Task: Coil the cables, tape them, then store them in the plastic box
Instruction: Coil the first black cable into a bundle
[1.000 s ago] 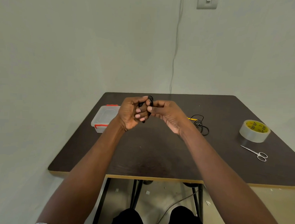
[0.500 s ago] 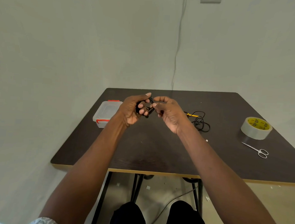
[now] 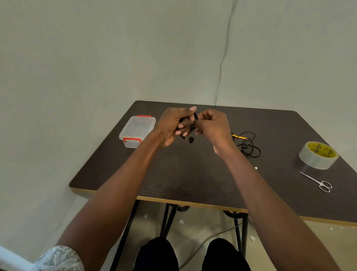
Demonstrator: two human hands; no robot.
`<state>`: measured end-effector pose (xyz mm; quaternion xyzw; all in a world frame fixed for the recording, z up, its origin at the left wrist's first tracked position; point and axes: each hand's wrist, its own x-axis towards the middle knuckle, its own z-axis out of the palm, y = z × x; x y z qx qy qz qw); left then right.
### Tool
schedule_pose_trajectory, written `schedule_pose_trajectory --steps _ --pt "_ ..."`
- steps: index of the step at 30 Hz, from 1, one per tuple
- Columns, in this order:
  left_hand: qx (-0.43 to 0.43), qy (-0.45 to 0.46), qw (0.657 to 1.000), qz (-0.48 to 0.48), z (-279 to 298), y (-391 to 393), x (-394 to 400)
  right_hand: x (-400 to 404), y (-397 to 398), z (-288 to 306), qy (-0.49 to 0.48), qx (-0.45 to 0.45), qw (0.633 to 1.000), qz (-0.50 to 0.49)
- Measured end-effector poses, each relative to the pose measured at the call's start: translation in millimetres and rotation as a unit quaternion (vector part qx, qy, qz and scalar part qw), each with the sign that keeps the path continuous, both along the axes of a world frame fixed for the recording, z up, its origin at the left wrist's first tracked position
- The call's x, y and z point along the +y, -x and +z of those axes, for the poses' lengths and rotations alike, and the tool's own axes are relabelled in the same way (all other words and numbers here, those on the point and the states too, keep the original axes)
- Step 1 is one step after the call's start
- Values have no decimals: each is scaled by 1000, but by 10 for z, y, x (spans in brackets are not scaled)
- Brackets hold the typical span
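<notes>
At nine o'clock from our hands the box (image 3: 137,131) sits with its lid on, red clasps at both ends, near the left edge of the table (image 3: 192,177). Our left hand (image 3: 172,125) is curled round a small black cable (image 3: 191,127), holding the coil above the table's middle. Our right hand (image 3: 212,126), just beside it, has its fingers bent in at the same cable; a short end with a small plug hangs at six o'clock from them.

This cable looks thin, light and springy, so we judge the loops will spring open unless pinched where they cross.

At three o'clock a second cable (image 3: 247,145) lies loose on the table, its yellow end toward us. Farther right are the tape (image 3: 318,155) and, at five o'clock from it, the scissors (image 3: 318,181).
</notes>
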<state>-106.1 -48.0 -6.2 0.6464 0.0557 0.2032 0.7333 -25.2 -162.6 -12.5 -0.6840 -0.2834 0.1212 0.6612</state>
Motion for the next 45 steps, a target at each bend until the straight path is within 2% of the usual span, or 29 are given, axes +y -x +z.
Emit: schedule_pose_trajectory --steps 4,9,11,16,24,30,34,38,45 --pt "5 -35 999 12 -56 -32 11 -5 -60 -7 38 25 999 1" --pt "-5 42 999 -15 -159 -74 66 -61 -80 -37 15 120 990 68" --pt "1 79 996 -37 -184 -93 69 -54 -80 -89 3 130 989 72" --pt "42 121 988 -82 -174 -110 118 -41 -40 -135 39 75 996 33" --pt "67 119 986 -100 -49 -78 199 -151 -228 -32 -43 79 975 203" --pt "84 100 987 -95 30 -50 169 -173 -299 39 22 34 971 234" --pt "66 115 988 -77 47 -64 179 -216 -283 99 62 16 970 233" --pt "59 114 990 -65 41 -79 217 -206 -287 81 108 -33 976 185" --pt "50 137 986 -83 43 -75 234 -176 -328 109 116 -125 977 131"
